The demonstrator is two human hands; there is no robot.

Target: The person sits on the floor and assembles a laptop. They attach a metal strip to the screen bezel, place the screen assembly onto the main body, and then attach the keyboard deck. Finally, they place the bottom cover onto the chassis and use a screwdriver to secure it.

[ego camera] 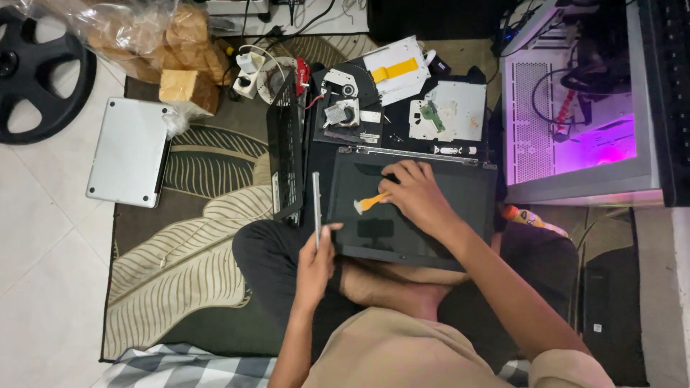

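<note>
White floor tiles [43, 237] surround a dark leaf-patterned rug [194, 237] where a person sits cross-legged. A dark laptop panel [445, 215] rests across the lap, just near of loose circuit parts [438, 111]. The right hand [417, 197] lies on the panel, fingers closed around an orange pry tool [370, 203] whose tip touches the surface. The left hand [316, 262] grips a thin silver strip [316, 205] upright at the panel's left edge. A silver laptop [129, 151] lies far left; a lit computer case [575, 115] stands right.
</note>
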